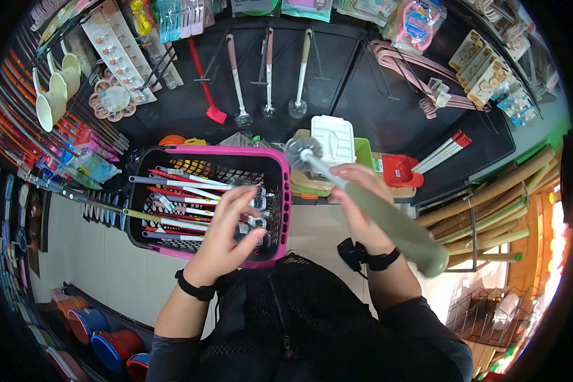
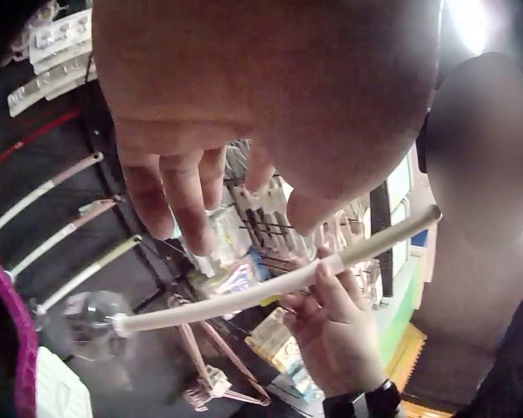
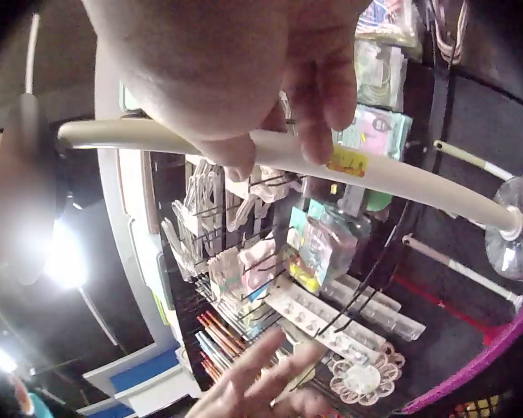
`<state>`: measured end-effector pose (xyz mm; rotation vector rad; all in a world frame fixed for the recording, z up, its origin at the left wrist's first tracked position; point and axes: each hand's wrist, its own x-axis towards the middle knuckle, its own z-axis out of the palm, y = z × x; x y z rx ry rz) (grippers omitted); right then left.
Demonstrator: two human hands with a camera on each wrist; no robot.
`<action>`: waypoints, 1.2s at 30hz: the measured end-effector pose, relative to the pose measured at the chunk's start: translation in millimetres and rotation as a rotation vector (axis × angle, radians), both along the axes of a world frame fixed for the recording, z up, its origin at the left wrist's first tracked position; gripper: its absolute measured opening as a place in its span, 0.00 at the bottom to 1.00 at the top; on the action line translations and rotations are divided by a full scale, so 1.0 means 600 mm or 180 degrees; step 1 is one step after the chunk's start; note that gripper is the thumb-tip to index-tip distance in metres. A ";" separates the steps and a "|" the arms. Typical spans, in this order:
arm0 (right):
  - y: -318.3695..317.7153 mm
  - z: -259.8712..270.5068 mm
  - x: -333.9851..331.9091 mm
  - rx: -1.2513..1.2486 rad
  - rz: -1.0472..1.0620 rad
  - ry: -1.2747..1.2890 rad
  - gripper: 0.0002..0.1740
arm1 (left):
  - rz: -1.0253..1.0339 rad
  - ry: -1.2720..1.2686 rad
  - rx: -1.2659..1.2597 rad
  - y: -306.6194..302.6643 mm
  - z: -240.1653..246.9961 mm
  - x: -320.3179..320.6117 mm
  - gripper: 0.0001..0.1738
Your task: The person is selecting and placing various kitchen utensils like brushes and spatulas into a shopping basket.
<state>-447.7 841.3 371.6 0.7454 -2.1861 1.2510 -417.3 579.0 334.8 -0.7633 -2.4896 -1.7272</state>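
My right hand [image 1: 365,200] grips a toilet brush [image 1: 388,219] by its long stick, between the olive-green handle and the white shaft. Clear plastic wraps the round head [image 2: 96,324], which points away from me. A yellow label [image 3: 347,163] shows on the shaft in the right wrist view. My left hand [image 1: 226,226], fingers spread and loosely bent, hovers over the right part of a black basket with a pink rim [image 1: 285,204]; nothing is in its grasp. Several long-handled brushes [image 1: 178,183] lie in that basket, their wrapped heads partly hidden under the left hand.
Ahead, three toilet brushes hang from hooks on the black panel, one with a green handle [image 1: 304,63], beside a red brush [image 1: 204,83]. Beyond the basket stand a white lidded box [image 1: 333,139] and a red dustpan [image 1: 401,172]. Bamboo-like poles [image 1: 490,210] stick out at right; buckets [image 1: 111,347] stand lower left.
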 end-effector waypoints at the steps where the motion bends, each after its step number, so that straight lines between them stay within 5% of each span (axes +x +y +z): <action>1: 0.015 -0.010 -0.014 -0.0015 -0.0116 0.0061 0.17 | 0.0167 -0.0163 -0.0169 -0.010 -0.017 0.006 0.37; 4: 0.054 -0.056 -0.062 0.0266 -0.0403 0.0034 0.14 | 0.1061 -0.0185 -0.0951 -0.040 -0.091 0.039 0.42; 10: 0.072 -0.199 -0.171 -0.0204 -0.0429 -0.1492 0.15 | 0.2142 -0.1083 -0.1891 -0.090 -0.234 0.136 0.55; 15: 0.074 -0.279 -0.266 -0.0085 -0.0224 -0.1833 0.17 | 0.2463 -0.1485 -0.2253 -0.089 -0.299 0.170 0.70; 36: 0.066 -0.331 -0.529 0.0378 -0.0390 -0.1969 0.13 | 0.2810 -0.1326 -0.2407 -0.051 -0.336 0.183 0.73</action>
